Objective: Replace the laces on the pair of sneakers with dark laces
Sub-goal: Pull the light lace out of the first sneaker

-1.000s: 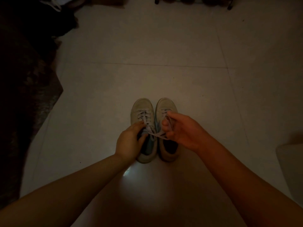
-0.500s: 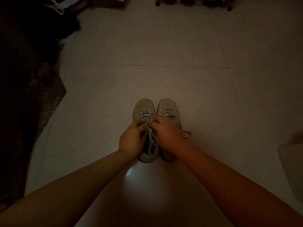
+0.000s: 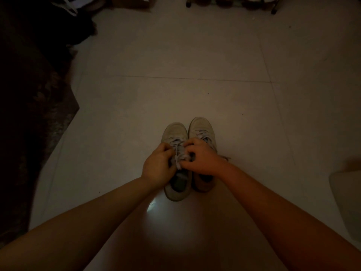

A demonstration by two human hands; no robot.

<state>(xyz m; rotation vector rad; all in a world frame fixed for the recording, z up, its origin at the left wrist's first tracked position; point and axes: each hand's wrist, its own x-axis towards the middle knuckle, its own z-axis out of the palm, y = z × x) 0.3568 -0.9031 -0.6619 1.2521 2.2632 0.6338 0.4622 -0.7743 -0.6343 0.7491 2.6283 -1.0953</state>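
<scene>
Two pale sneakers stand side by side on the floor, toes pointing away from me: the left sneaker (image 3: 173, 132) and the right sneaker (image 3: 201, 126). Both carry light laces. My left hand (image 3: 159, 166) and my right hand (image 3: 203, 159) meet over the left sneaker's tongue, and each pinches its light lace (image 3: 179, 158), which bunches between the fingers. A loose lace end (image 3: 226, 159) of the right sneaker trails past my right wrist. No dark laces are in view. The room is dim.
Pale floor tiles (image 3: 175, 94) stretch ahead. A dark patterned rug (image 3: 29, 114) lies along the left. Dark clothing or bags (image 3: 58, 22) sit at the far left, a rack's legs (image 3: 230, 2) at the far edge, a pale object (image 3: 345, 202) at the right.
My right hand has come in from the right sneaker onto the left sneaker's lace. Both hands have closed together over the left sneaker.
</scene>
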